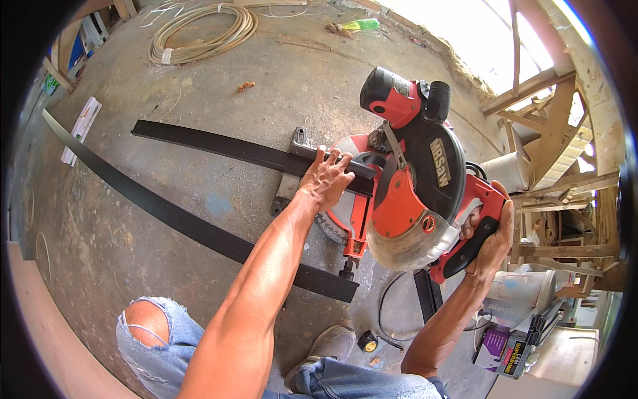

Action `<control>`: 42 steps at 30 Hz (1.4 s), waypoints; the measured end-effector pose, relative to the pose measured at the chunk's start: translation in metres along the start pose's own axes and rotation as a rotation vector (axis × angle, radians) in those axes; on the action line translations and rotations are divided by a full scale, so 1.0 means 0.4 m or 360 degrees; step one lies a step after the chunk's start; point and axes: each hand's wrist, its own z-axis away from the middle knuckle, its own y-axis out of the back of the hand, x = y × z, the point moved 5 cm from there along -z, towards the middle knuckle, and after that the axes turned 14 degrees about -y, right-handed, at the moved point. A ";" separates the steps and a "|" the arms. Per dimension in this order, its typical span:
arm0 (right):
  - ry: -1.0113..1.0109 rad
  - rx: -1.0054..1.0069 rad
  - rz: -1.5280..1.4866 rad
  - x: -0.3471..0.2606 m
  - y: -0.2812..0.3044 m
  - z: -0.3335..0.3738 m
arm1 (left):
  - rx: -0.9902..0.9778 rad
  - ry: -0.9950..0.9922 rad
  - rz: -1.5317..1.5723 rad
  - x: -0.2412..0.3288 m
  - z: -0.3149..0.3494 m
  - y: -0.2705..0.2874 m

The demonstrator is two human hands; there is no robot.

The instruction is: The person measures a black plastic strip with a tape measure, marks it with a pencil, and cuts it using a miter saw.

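Note:
A red and black miter saw [425, 193] stands on the concrete floor, its clear blade guard facing me. My right hand [495, 236] is closed around its red and black handle [475, 246], with fingertips showing through the grip opening. A black flat-sided bar [219, 143] lies across the saw's base and runs out to the left. My left hand [327, 178] holds that bar down by the fence, its fingers bent over it close to the saw head. The guard and saw head hide the blade and the bar's right end.
A longer black strip [166, 209] lies nearer me, passing under my left forearm. A tape measure [367, 341] sits by my shoe. Buckets [518, 292], a purple and black box [502, 351] and stacked timber [565, 193] line the right. Coiled hose [203, 33] lies far left.

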 end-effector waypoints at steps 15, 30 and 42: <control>0.0022 0.0004 0.0019 0.002 -0.001 0.002 | 0.0018 0.0001 0.0014 0.000 0.001 0.002; -0.0003 0.0037 -0.0005 0.012 0.001 0.013 | -0.0026 0.0007 0.0001 0.000 -0.004 -0.004; 0.0005 0.0015 -0.0026 0.026 0.009 0.017 | -0.0062 0.0038 0.0078 0.002 -0.004 0.011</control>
